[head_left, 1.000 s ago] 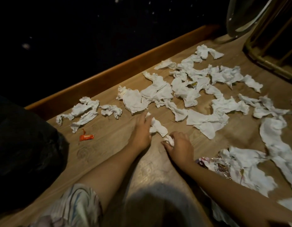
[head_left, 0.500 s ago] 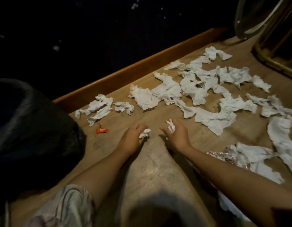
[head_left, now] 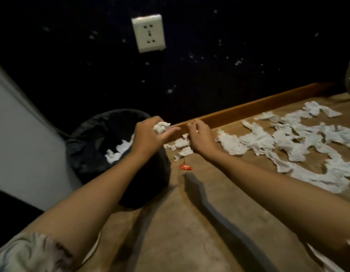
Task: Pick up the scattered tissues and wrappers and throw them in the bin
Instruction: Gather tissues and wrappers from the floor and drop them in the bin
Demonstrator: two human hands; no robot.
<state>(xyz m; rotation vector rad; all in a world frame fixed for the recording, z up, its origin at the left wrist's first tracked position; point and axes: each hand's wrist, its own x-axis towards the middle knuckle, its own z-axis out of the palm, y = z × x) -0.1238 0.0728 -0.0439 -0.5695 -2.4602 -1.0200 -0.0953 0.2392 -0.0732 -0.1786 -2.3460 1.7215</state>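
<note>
Lighting is pretty dim here, so the black wall (head_left: pixel 209 46) behind everything is mostly a void, with just a white wall socket (head_left: pixel 148 33) and pale specks showing. The wooden floor (head_left: pixel 190 222) runs off the right edge, and the spread of white tissues (head_left: pixel 288 142) on it gets cut off there too. The bin (head_left: pixel 103 146), lined with a black bag, sits at the floor's left end with some white tissue already inside; the left forearm covers part of its rim.

Left hand (head_left: pixel 148 134) grips a crumpled tissue ball (head_left: pixel 161 127) right over the bin's edge, up off the floor where it was half a second ago. Right hand (head_left: pixel 199 136) is beside it, fingers curled; can't tell if it's pinching anything. A small orange wrapper (head_left: pixel 186 167) lies near the bin.
</note>
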